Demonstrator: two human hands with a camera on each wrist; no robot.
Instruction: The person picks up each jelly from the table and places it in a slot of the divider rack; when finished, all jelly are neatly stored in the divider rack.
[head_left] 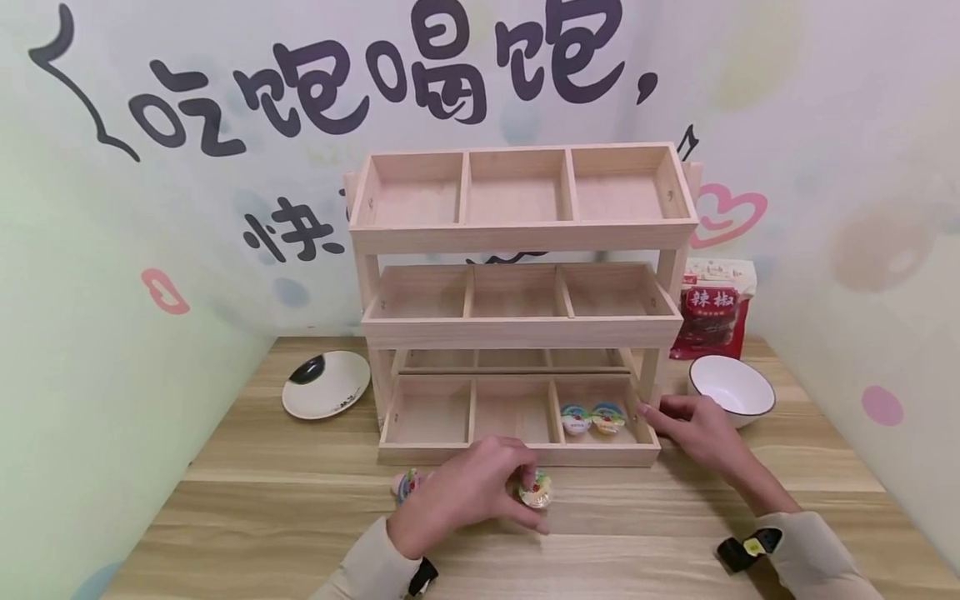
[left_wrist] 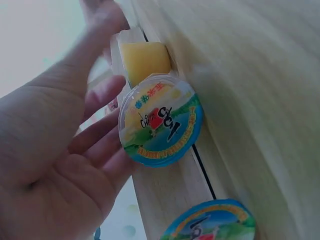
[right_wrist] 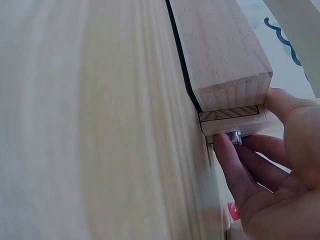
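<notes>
Lettered wall (head_left: 300, 167) backs a wood-grain table (head_left: 615, 533) and tiered rack (head_left: 521, 335).

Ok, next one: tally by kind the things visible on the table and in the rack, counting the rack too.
Lidded cups: 4 visible
Wooden rack: 1
Plate: 1
Bowl: 1
Red-and-white bag: 1
Total: 8

White plate (head_left: 330, 390) at left; at right, a red packet (head_left: 708, 321) behind a white bowl (head_left: 731, 386)
</notes>
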